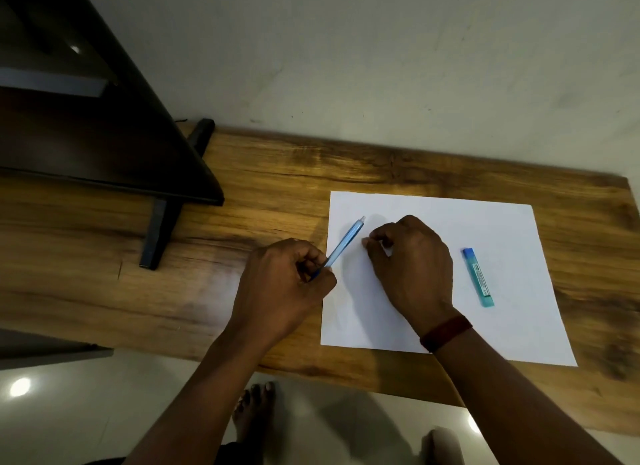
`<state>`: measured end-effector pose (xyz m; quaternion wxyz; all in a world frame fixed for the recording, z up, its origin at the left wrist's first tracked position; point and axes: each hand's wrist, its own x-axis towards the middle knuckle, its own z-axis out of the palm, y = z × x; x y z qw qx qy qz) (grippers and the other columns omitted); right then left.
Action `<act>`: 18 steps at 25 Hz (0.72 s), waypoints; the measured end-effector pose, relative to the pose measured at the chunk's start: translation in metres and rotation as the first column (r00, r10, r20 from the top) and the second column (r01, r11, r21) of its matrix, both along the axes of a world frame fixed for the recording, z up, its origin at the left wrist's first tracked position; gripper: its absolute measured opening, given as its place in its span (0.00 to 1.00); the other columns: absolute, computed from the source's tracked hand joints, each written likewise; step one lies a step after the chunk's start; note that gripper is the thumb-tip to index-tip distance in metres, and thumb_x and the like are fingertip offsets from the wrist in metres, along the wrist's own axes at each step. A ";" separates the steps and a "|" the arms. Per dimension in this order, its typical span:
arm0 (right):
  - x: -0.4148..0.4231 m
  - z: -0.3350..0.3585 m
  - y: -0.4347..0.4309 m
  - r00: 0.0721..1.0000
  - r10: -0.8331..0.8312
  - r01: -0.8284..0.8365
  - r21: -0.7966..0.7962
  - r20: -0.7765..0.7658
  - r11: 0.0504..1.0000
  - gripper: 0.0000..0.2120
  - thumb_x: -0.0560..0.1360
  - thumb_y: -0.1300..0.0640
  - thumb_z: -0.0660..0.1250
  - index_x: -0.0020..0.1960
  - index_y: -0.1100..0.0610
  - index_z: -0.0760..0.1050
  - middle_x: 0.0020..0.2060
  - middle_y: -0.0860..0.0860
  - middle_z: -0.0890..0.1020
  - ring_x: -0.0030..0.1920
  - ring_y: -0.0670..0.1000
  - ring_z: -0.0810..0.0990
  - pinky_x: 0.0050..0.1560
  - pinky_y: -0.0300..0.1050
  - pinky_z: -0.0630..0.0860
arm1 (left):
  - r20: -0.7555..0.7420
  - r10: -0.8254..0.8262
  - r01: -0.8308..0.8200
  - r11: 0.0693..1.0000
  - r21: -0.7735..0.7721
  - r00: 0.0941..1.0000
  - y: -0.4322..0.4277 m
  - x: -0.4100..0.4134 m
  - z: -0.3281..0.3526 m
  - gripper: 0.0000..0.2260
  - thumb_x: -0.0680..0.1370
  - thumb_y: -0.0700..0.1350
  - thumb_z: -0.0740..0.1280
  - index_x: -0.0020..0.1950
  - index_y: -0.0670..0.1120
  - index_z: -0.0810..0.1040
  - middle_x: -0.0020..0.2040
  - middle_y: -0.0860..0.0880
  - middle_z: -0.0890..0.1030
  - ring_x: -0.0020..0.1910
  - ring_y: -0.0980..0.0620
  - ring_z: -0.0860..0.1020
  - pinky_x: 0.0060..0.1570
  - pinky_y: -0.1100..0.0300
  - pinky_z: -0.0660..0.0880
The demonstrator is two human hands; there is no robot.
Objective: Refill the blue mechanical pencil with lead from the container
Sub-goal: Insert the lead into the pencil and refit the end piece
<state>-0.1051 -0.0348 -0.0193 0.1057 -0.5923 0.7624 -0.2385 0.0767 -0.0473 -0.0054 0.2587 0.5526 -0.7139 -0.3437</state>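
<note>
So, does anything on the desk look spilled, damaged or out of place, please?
Nothing stands out. The lead container lies flat on the white paper, the left hand holds the blue pencil, and no loose lead shows. What the right hand pinches, if anything, is too small to see.

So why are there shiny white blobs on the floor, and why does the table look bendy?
Head view: light glare on the glossy floor makes the blobs; the wide-angle lens bows the table at its edges; the left hand, gripping the blue pencil, and the right hand cast soft shadows on the paper.
</note>
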 end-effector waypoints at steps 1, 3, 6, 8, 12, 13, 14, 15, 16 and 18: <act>0.000 -0.001 -0.001 1.000 0.005 -0.005 -0.007 -0.008 1.000 0.10 0.75 0.52 0.69 0.50 0.58 0.83 0.44 0.56 0.84 0.44 0.54 0.80 0.46 0.40 0.69 | 0.002 0.000 0.000 1.000 0.001 1.000 0.000 0.001 0.000 0.05 0.69 0.47 0.73 0.43 0.52 0.83 0.36 0.59 0.81 0.37 0.61 0.79 0.35 0.65 0.77; 0.000 0.001 -0.003 0.999 0.005 -0.006 0.004 0.049 1.000 0.08 0.75 0.53 0.69 0.49 0.58 0.83 0.43 0.53 0.84 0.41 0.49 0.79 0.46 0.37 0.69 | 0.005 0.008 -0.008 1.000 0.000 1.000 0.000 0.001 0.000 0.05 0.69 0.47 0.74 0.43 0.52 0.83 0.36 0.59 0.81 0.36 0.61 0.79 0.35 0.65 0.77; -0.005 0.010 -0.008 0.890 -0.139 0.129 0.053 0.434 0.990 0.03 0.75 0.53 0.70 0.47 0.51 0.81 0.41 0.44 0.83 0.35 0.43 0.79 0.40 0.27 0.71 | -0.008 0.018 -0.018 1.000 0.009 1.000 0.000 -0.004 0.001 0.05 0.68 0.47 0.74 0.43 0.51 0.83 0.36 0.57 0.82 0.35 0.60 0.79 0.36 0.64 0.78; -0.009 0.018 -0.009 0.616 -0.236 0.210 0.132 0.751 0.969 0.05 0.75 0.56 0.69 0.50 0.50 0.81 0.41 0.46 0.85 0.36 0.44 0.83 0.35 0.31 0.77 | -0.014 0.019 -0.019 1.000 0.016 1.000 0.000 -0.008 0.002 0.05 0.68 0.47 0.74 0.43 0.51 0.83 0.36 0.56 0.82 0.34 0.59 0.79 0.36 0.63 0.78; -0.018 0.029 -0.002 0.275 -0.226 0.163 0.186 0.935 0.969 0.08 0.75 0.60 0.67 0.53 0.56 0.82 0.44 0.55 0.86 0.42 0.51 0.85 0.40 0.41 0.81 | 0.025 0.009 -0.009 1.000 0.014 1.000 0.001 -0.019 0.002 0.05 0.68 0.48 0.74 0.44 0.52 0.83 0.35 0.59 0.80 0.33 0.60 0.78 0.34 0.66 0.75; -0.020 0.029 -0.001 0.236 -0.239 0.169 0.203 0.942 0.965 0.08 0.75 0.60 0.67 0.54 0.57 0.81 0.45 0.55 0.86 0.43 0.53 0.85 0.41 0.43 0.81 | 0.032 0.004 -0.004 1.000 0.011 0.999 0.001 -0.022 0.003 0.06 0.68 0.48 0.74 0.44 0.52 0.83 0.34 0.60 0.79 0.33 0.60 0.78 0.33 0.67 0.74; -0.023 0.029 0.000 0.219 -0.261 0.181 0.224 0.940 0.958 0.08 0.75 0.60 0.68 0.54 0.58 0.81 0.45 0.55 0.86 0.44 0.54 0.85 0.41 0.44 0.82 | 0.036 0.000 0.000 1.000 0.007 0.999 0.001 -0.025 0.003 0.06 0.68 0.48 0.75 0.44 0.52 0.83 0.34 0.60 0.78 0.32 0.60 0.78 0.33 0.67 0.73; -0.026 0.028 0.001 0.211 -0.279 0.192 0.240 0.937 0.951 0.08 0.75 0.60 0.68 0.54 0.58 0.81 0.46 0.55 0.86 0.45 0.54 0.86 0.41 0.45 0.82 | 0.042 -0.004 0.004 1.000 0.001 0.999 0.002 -0.029 0.003 0.05 0.68 0.48 0.75 0.43 0.52 0.83 0.33 0.61 0.77 0.32 0.60 0.77 0.32 0.68 0.71; -0.030 0.028 0.003 0.203 -0.286 0.197 0.247 0.936 0.949 0.08 0.75 0.60 0.68 0.54 0.59 0.81 0.46 0.56 0.86 0.45 0.54 0.86 0.41 0.45 0.82 | 0.049 -0.006 0.006 1.000 -0.007 0.999 0.002 -0.033 0.003 0.05 0.68 0.48 0.75 0.43 0.52 0.83 0.33 0.61 0.77 0.31 0.60 0.77 0.32 0.69 0.71; -0.036 0.029 0.004 0.175 -0.281 0.202 0.245 0.944 0.948 0.08 0.75 0.60 0.68 0.54 0.59 0.81 0.46 0.56 0.86 0.45 0.55 0.86 0.41 0.45 0.82 | 0.064 -0.007 0.008 1.000 -0.013 0.998 0.003 -0.039 0.003 0.05 0.68 0.48 0.75 0.43 0.52 0.83 0.33 0.61 0.77 0.31 0.60 0.77 0.32 0.69 0.70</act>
